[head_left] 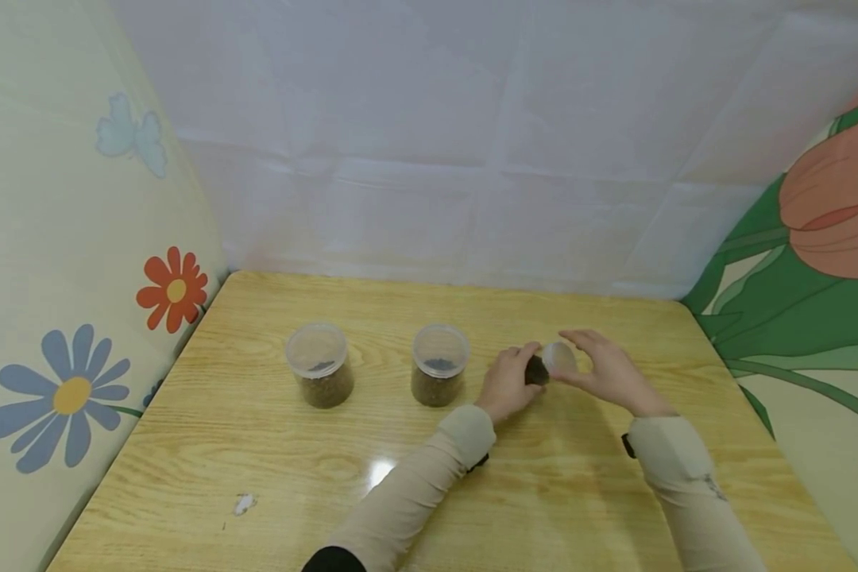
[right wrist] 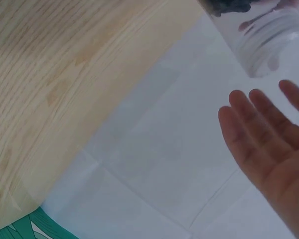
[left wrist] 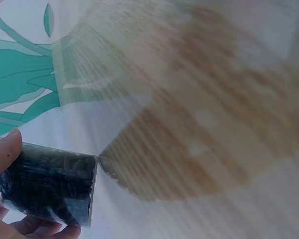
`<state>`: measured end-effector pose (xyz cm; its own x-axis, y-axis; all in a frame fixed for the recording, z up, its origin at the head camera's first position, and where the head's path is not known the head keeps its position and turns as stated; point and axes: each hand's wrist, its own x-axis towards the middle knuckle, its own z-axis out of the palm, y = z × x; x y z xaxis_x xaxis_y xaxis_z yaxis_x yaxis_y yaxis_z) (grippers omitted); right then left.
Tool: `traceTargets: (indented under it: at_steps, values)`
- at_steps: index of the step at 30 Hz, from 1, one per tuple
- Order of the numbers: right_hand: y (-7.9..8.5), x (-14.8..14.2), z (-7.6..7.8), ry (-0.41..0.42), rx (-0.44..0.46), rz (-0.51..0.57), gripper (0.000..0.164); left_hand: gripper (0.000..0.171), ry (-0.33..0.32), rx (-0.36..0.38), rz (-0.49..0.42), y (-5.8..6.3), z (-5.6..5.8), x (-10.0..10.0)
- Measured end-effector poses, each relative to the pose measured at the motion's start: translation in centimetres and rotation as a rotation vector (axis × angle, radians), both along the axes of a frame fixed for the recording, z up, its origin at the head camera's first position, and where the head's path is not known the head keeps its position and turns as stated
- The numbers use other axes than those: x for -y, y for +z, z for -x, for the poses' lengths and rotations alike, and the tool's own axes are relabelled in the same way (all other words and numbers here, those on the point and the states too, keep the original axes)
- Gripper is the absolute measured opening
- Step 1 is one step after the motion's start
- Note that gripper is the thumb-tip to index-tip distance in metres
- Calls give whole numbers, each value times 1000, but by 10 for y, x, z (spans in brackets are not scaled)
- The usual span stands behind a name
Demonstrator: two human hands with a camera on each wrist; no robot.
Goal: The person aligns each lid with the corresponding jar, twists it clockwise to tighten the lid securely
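Note:
A clear jar [head_left: 560, 359] with dark contents lies tilted on its side toward the right of the wooden table. My left hand [head_left: 508, 384] grips its body, thumb on one side and fingers on the other. The dark pieces fill the part of the jar [left wrist: 46, 184] seen in the left wrist view. Around the clear end of the jar, my right hand [head_left: 608, 371] is spread with thumb and fingers apart. From the right wrist, its fingers [right wrist: 261, 132] look nearly straight and stand off the threaded clear end of the jar [right wrist: 274, 42]; the thumb is out of that view.
Two more clear jars stand upright to the left, a middle jar [head_left: 438, 385] and a far-left jar [head_left: 326, 388], both holding brown contents. A white curtain [head_left: 429, 199] hangs behind the table [head_left: 257, 445]. Floral panels flank both sides.

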<state>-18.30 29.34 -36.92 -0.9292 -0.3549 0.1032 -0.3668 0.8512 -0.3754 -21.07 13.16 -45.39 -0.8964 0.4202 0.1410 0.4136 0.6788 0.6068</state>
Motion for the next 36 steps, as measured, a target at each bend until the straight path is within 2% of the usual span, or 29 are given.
traceTargets:
  at_steps: [6, 9, 15, 21, 25, 32, 36]
  values:
    - [3, -3, -1, 117, -6, -13, 61, 65, 3, -8, -1, -2, 1, 0]
    - [2, -4, -2, 144, -17, -19, 61, 65, 2, -6, 4, -2, 1, 0]
    - [0, -4, 0, 109, -37, -28, 55, 65, 0, -11, 9, -2, 0, 0]
    - [1, -1, 3, 24, 28, -62, 53, 66, -1, -33, 4, -4, 0, 0]
    - [3, 0, 2, -12, 57, -68, 59, 66, 3, -20, -3, -4, 1, 0]
    - [3, -3, 2, 82, 0, -18, 55, 67, 8, 25, -14, 0, 0, 1]
    - [4, -3, 4, 95, -12, -22, 51, 67, 5, 31, -6, 2, 1, 1]
